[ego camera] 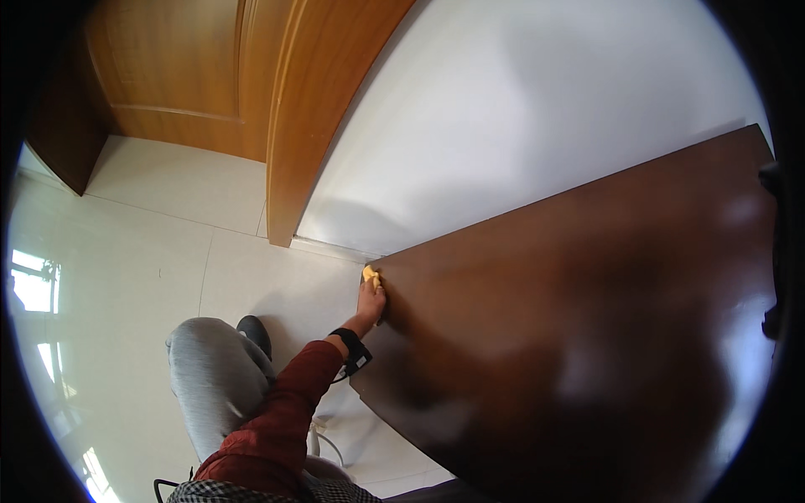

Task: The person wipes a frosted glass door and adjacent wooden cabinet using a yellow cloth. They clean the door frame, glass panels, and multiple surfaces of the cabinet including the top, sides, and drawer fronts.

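My left hand (371,300) holds a bunched yellow cloth (372,276). It presses the cloth against the near-left end of a glossy dark-brown wooden top (534,283), close to the corner by the wall. The fingers are curled around the cloth and hide part of it. A black band with a small box (353,350) is strapped to the wrist, below a dark red sleeve (277,421). My right hand is out of view.
A white wall (478,126) runs along the far side of the wooden top. An orange-brown door frame (302,126) and panelled door (182,69) stand at upper left. Pale floor tiles (138,258) reflect windows. My bent grey-trousered knee (210,364) and dark shoe (255,333) are beside the arm.
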